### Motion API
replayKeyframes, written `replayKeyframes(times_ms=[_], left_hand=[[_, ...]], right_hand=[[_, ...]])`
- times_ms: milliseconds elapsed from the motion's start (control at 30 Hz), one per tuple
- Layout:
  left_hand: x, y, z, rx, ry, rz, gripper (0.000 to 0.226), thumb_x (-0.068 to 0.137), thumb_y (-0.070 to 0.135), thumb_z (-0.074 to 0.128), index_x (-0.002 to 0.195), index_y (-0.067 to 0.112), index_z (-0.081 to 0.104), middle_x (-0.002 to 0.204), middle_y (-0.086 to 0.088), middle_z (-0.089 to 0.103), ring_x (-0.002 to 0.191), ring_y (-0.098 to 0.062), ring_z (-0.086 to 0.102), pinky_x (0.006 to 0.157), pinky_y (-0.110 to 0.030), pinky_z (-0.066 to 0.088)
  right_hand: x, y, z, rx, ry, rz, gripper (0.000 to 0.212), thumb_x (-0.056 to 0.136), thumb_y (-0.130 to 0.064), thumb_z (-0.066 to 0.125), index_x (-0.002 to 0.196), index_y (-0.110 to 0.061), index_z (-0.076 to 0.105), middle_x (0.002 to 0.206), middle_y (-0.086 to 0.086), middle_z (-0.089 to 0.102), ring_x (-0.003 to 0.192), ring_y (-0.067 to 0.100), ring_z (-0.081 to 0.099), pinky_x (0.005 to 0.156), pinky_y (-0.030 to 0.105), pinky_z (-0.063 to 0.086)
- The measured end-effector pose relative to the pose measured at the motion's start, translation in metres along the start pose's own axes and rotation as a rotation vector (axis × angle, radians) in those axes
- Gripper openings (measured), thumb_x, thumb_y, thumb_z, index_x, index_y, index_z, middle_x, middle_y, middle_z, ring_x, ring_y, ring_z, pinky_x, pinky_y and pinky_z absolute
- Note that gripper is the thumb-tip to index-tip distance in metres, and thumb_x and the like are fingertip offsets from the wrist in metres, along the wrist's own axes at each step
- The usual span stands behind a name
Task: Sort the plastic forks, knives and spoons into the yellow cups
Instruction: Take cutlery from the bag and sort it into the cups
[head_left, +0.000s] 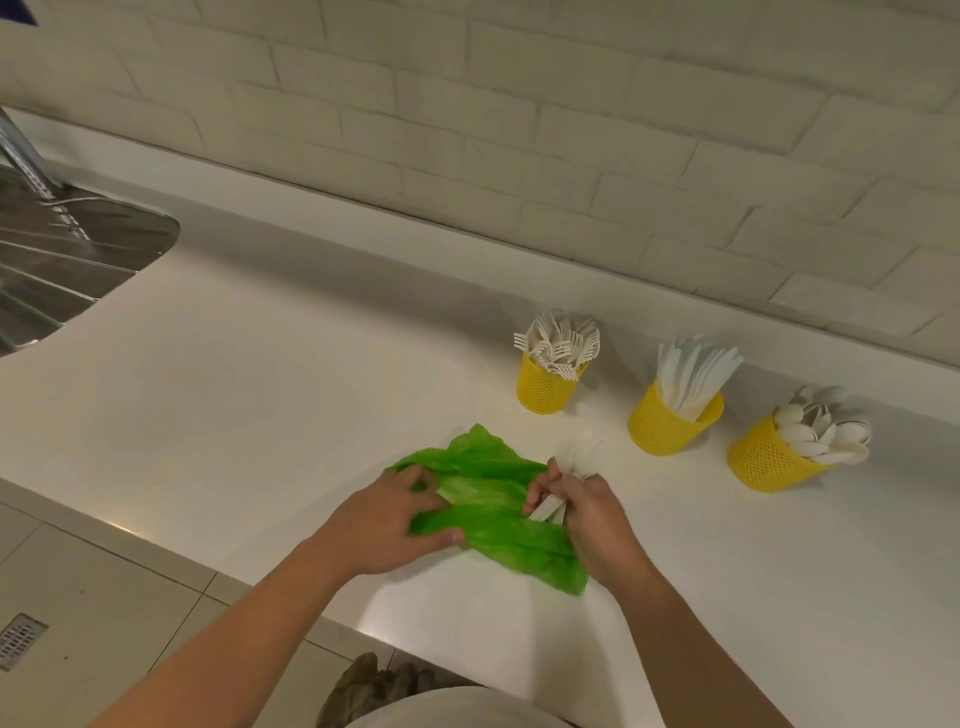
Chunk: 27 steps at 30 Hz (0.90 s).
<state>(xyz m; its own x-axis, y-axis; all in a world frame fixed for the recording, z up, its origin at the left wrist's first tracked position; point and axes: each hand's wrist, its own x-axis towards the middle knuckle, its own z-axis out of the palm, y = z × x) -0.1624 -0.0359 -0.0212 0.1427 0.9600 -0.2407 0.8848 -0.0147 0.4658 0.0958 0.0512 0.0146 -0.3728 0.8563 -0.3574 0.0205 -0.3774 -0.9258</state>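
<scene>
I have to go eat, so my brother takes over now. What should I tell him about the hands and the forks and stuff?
Left hand grips the green bag on the counter.
Right hand grips a blurred bundle of white cutlery at the bag's right end; kinds unclear.
Done: fork cup, knife cup and spoon cup stand to the right, each well filled.
Left: sort the held bundle into the cups, then check the bag for more.
</scene>
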Motion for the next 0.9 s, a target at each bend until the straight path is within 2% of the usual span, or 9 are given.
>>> replayKeyframes(times_ms=[67,167,300,367,433,533,667,800,900], left_hand=[[0.002,0.006,-0.006,0.055,-0.078,-0.068,0.081,0.082,0.093,0.016,0.113,0.043,0.072,0.132,0.011,0.048,0.115,-0.013,0.048,0.095,-0.040,0.051],[0.007,0.023,-0.022,0.226,-0.176,-0.112,0.055,0.098,0.071,0.034,0.100,0.034,0.074,0.125,0.008,0.053,0.104,-0.015,0.055,0.082,-0.038,0.053],[0.014,0.063,-0.046,0.348,-0.068,-0.056,0.042,0.100,0.064,0.041,0.109,0.036,0.071,0.108,0.010,0.062,0.098,-0.014,0.063,0.074,-0.032,0.051],[0.019,0.095,-0.057,0.056,0.158,-0.022,0.036,0.099,0.062,0.048,0.121,0.041,0.067,0.104,0.018,0.067,0.093,-0.006,0.065,0.075,-0.029,0.050],[0.027,0.131,-0.064,-0.502,0.316,-0.059,0.032,0.096,0.055,0.061,0.125,0.041,0.065,0.097,0.023,0.069,0.087,-0.003,0.067,0.078,-0.025,0.054],[0.046,0.177,-0.070,-1.120,0.127,-0.071,0.037,0.096,0.048,0.066,0.126,0.027,0.068,0.093,0.010,0.070,0.088,-0.013,0.069,0.078,-0.030,0.058],[0.063,0.210,-0.060,-1.271,0.122,-0.034,0.028,0.097,0.034,0.069,0.103,0.007,0.073,0.068,-0.004,0.057,0.057,-0.018,0.052,0.067,-0.034,0.048],[0.068,0.233,-0.051,-1.286,0.146,-0.002,0.038,0.101,0.040,0.061,0.106,0.004,0.070,0.070,-0.020,0.064,0.051,-0.026,0.054,0.055,-0.035,0.051],[0.073,0.247,-0.046,-1.284,0.133,0.021,0.034,0.106,0.037,0.053,0.094,0.011,0.071,0.063,-0.013,0.058,0.056,-0.028,0.057,0.066,-0.038,0.054]], right_hand=[[-0.003,-0.017,-0.008,0.240,0.009,-0.058,0.022,0.094,-0.004,0.043,0.077,-0.008,0.056,0.069,0.021,0.054,0.071,0.033,0.058,0.083,0.046,0.046],[-0.007,-0.042,-0.020,0.487,0.040,-0.074,0.022,0.100,-0.005,0.037,0.084,-0.014,0.049,0.062,0.008,0.032,0.051,0.024,0.039,0.067,0.043,0.049],[-0.017,-0.070,-0.031,0.513,-0.020,0.017,0.011,0.088,-0.016,0.039,0.088,-0.016,0.050,0.065,0.002,0.029,0.047,0.015,0.026,0.048,0.027,0.025],[-0.023,-0.078,-0.032,0.481,-0.106,0.041,0.019,0.082,-0.016,0.037,0.093,-0.011,0.053,0.069,0.005,0.036,0.047,0.015,0.030,0.044,0.026,0.023],[-0.029,-0.081,-0.031,0.439,-0.170,0.040,0.025,0.081,-0.014,0.035,0.096,-0.008,0.054,0.075,0.009,0.044,0.049,0.017,0.036,0.041,0.025,0.024],[-0.035,-0.082,-0.028,0.401,-0.224,0.032,0.029,0.083,-0.013,0.036,0.102,-0.003,0.055,0.081,0.013,0.052,0.053,0.019,0.042,0.039,0.024,0.026],[-0.041,-0.085,-0.035,0.387,-0.191,0.046,0.028,0.086,-0.015,0.034,0.100,-0.001,0.054,0.074,0.015,0.052,0.051,0.020,0.043,0.038,0.023,0.026],[-0.047,-0.087,-0.049,0.289,-0.005,-0.092,0.036,0.087,-0.015,0.039,0.103,0.009,0.060,0.067,0.019,0.051,0.052,0.026,0.047,0.046,0.031,0.037],[-0.050,-0.087,-0.059,0.213,0.108,-0.132,0.026,0.099,-0.007,0.035,0.092,0.002,0.058,0.065,0.019,0.049,0.048,0.023,0.041,0.049,0.031,0.028]])
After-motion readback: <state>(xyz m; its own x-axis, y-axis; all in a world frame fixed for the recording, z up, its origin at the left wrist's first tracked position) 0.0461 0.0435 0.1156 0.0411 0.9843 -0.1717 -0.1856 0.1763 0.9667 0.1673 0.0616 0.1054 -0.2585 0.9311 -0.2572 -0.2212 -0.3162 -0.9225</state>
